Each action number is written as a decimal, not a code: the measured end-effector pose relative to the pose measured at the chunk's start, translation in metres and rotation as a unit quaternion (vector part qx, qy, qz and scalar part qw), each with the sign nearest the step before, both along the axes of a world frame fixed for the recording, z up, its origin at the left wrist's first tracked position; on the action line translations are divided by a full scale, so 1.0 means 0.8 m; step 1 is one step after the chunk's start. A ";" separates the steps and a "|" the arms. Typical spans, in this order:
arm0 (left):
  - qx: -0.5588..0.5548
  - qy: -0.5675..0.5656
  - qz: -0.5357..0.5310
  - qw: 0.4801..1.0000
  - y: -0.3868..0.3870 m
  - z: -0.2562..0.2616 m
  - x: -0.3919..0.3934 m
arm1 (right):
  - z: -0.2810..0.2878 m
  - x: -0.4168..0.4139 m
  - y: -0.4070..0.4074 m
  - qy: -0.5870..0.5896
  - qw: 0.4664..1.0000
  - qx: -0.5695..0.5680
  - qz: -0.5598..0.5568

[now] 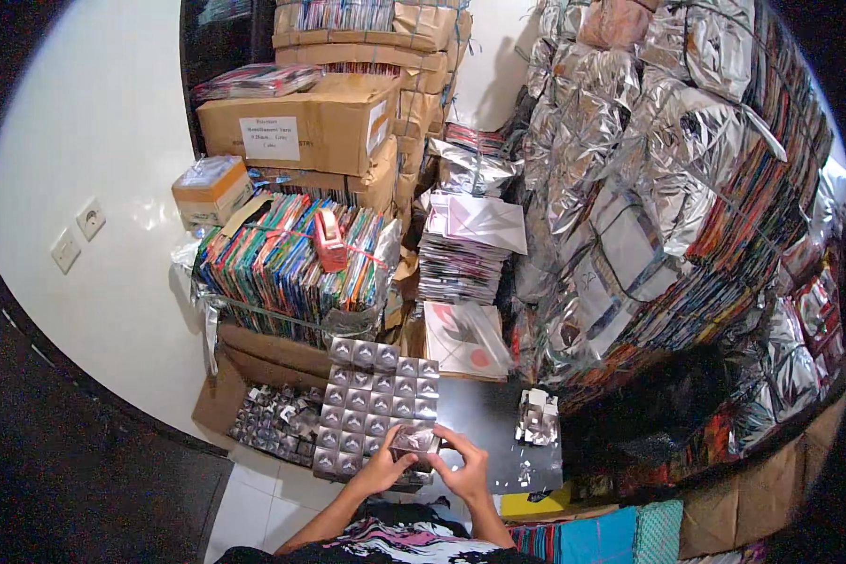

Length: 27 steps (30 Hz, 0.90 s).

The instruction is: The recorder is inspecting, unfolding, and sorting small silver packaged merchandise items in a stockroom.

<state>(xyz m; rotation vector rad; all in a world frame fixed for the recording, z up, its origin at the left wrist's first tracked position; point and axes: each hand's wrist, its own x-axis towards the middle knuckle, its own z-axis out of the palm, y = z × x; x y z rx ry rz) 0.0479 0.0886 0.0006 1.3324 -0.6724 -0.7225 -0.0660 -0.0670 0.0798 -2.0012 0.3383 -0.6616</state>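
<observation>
A small printed box (pixel 416 440) is between my two hands, just above the near right part of a grid of similar boxes. My left hand (pixel 382 469) grips its left side, with the thumb at the near edge. On the opposite side my right hand (pixel 467 462) holds it by the fingers and thumb. Rows of grey-brown boxes with a pale emblem (pixel 356 398) stand packed closely together on a dark table (pixel 469 412). To their left, an open cardboard carton (pixel 215 395) holds many loose small boxes (pixel 282 416). My hands partly hide the near rows.
Small cartons or card pieces (pixel 538 416) lie at the table's right, with white scraps (pixel 524 474) nearby. Behind are a red tape dispenser (pixel 330 243) on bundled sleeves (pixel 268 257), a paper stack (pixel 462 268) and a large carton (pixel 338 127). Foil-wrapped bundles (pixel 606 162) tower at right.
</observation>
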 end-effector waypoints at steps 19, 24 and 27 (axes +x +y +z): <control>-0.021 -0.030 -0.061 0.997 0.009 0.022 0.020 | -0.019 0.006 0.028 -0.017 0.981 0.191 -0.040; 0.005 -0.079 0.038 0.996 0.009 0.014 0.012 | -0.024 0.016 0.041 0.006 0.981 0.178 -0.079; 0.004 -0.064 0.155 0.986 0.003 0.023 0.000 | -0.015 0.023 0.050 0.017 0.987 0.120 -0.109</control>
